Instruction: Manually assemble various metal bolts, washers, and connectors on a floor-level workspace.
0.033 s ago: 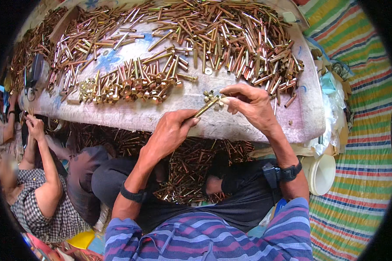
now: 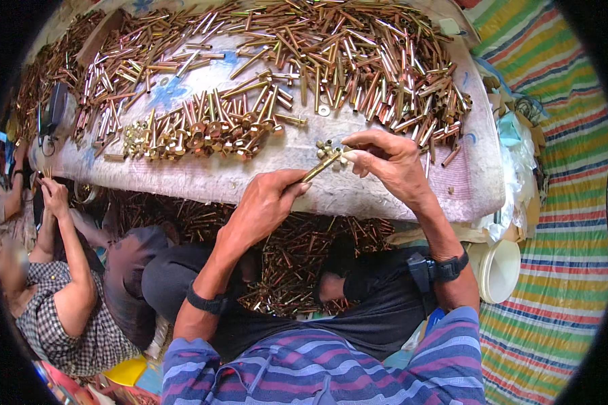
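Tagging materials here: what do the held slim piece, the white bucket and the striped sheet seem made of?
Held slim piece: probably metal, brassy and shiny, by its highlights; plated or solid, unclear.
White bucket: likely plastic, by its smooth wall.
Striped sheet: perhaps plastic, given its sheen and creases.

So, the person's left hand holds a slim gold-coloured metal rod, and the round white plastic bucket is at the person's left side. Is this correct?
Not quite: the head view shows the round white plastic bucket at the person's right side. The left hand does hold the slim gold-coloured metal rod.
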Demonstrator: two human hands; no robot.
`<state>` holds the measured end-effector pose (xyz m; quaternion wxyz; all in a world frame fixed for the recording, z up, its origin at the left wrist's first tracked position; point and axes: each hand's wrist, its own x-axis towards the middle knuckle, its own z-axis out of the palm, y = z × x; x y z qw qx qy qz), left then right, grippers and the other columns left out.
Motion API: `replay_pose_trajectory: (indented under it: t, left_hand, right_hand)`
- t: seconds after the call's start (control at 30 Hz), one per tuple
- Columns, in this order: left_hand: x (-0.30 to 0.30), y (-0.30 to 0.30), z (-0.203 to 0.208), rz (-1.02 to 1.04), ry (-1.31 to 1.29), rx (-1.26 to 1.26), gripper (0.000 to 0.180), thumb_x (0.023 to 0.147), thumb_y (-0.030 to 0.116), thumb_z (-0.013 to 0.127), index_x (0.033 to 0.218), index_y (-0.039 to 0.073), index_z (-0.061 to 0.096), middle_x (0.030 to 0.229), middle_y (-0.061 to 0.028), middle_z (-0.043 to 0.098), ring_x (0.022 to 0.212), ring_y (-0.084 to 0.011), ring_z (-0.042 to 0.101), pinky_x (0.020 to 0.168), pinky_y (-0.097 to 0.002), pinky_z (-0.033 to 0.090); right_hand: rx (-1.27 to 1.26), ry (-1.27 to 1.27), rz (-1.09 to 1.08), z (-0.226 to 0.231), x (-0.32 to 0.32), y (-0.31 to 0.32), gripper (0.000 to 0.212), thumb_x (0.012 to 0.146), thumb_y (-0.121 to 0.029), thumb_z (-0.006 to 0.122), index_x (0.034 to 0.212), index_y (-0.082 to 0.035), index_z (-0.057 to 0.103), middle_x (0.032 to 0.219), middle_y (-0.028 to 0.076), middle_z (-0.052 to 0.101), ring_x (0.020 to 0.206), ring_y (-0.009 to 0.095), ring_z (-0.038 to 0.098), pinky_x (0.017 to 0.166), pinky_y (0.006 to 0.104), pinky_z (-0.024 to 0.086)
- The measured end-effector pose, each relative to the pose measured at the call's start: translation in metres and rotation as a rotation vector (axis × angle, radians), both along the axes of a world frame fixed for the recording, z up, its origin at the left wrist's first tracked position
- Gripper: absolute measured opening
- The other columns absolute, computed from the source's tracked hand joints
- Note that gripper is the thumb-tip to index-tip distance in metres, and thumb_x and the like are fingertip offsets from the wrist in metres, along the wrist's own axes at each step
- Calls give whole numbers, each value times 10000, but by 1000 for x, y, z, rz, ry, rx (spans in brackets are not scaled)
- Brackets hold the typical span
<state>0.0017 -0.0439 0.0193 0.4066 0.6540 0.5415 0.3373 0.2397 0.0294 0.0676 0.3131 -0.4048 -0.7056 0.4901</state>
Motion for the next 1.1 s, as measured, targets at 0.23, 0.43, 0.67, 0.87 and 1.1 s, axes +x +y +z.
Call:
replay_pose_trajectory:
  t: [0.23, 0.43, 0.67, 0.87, 1.1]
  left_hand:
    - [-6, 1, -4, -69, 39, 59, 240, 927, 93, 642, 1134, -28, 662, 926, -194, 693, 797, -262, 659, 746, -365, 507]
    - [-10, 1, 0, -93, 91, 113, 198, 920, 73, 611, 1089, -20, 656, 879, -217, 643, 794, -348, 649, 727, -409, 497]
    - [-15, 2, 3, -117, 128, 125, 208, 880, 41, 605, 1076, -11, 648, 893, -196, 644, 822, -378, 634, 733, -424, 494]
    - [-13, 0, 1, -178, 184, 180, 226, 873, 28, 598, 1092, 4, 647, 891, -191, 649, 824, -387, 627, 728, -437, 491]
    - [-14, -1, -4, -138, 120, 193, 215, 892, 42, 599, 1098, 13, 656, 897, -189, 656, 835, -382, 638, 732, -436, 498]
  right_hand:
    - [-77, 3, 64, -4, -2, 0, 202, 912, -48, 676, 1107, 3, 695, 898, 44, 700, 774, 87, 662, 674, 237, 549]
    - [-5, -35, 94, -4, -3, 0, 199, 918, -76, 683, 1099, 6, 694, 874, 51, 693, 783, 95, 669, 664, 244, 551]
    - [29, -209, 105, -2, -4, -4, 176, 938, -153, 675, 948, 22, 677, 746, 67, 651, 659, 100, 628, 582, 271, 498]
    - [58, -394, 149, -8, -1, -2, 298, 962, -258, 637, 856, 21, 633, 682, 108, 574, 555, 148, 508, 525, 338, 412]
    - [181, -479, 219, -1, -5, -1, 256, 964, -204, 624, 847, 24, 625, 716, 56, 605, 608, 108, 565, 549, 285, 446]
